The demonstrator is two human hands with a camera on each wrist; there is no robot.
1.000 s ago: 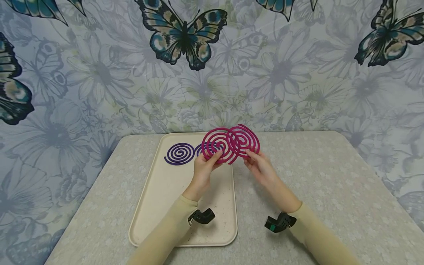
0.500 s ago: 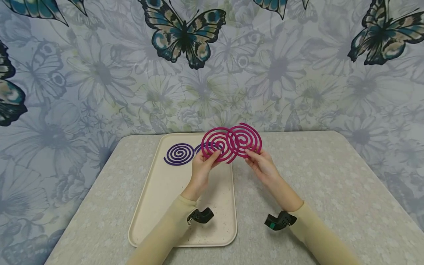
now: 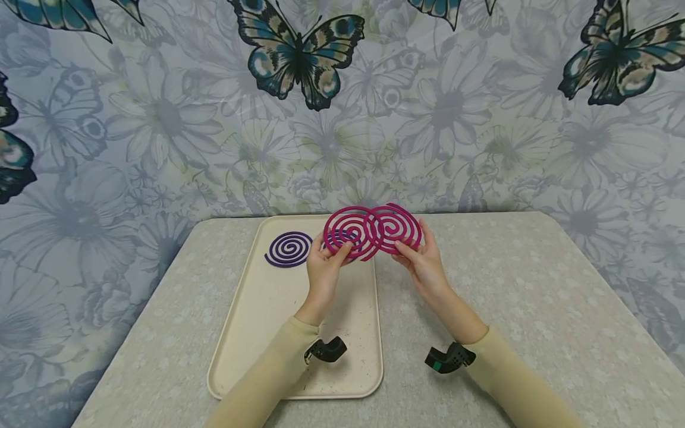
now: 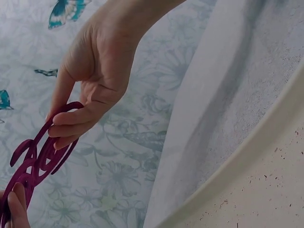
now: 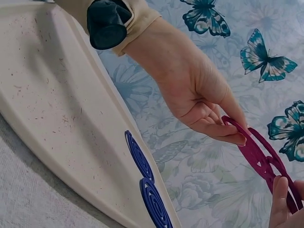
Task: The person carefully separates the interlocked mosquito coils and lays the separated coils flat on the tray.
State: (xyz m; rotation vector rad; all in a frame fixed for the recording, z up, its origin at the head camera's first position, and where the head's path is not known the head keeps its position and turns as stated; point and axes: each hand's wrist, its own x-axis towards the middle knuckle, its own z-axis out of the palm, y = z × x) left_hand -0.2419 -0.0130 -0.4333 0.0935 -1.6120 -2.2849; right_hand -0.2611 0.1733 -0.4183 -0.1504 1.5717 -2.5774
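In the head view, two flat pink spirals, which look like mosquito coils, are held up above the tray's far right part. They overlap at the middle. My left hand (image 3: 323, 270) pinches the left pink coil (image 3: 353, 234) at its lower edge, thumb in front. The right pink coil (image 3: 392, 227) is gripped at its lower right by my right hand (image 3: 425, 264), thumb in front and a finger along the outer edge. Behind lie two purple coils on the tray; the left one (image 3: 289, 249) shows almost whole, the other is partly hidden by the left pink coil and my hand.
The cream tray (image 3: 267, 333) lies on a pale patterned table (image 3: 514, 297), its surface dotted with small reddish crumbs. A wall covering (image 3: 481, 142) with flowers and butterflies rises right behind the table's far edge.
Both hands have shifted slightly, the left a little to the left. The right pink coil has turned slightly and its top edge sits lower. A right finger now shows along its outer edge.
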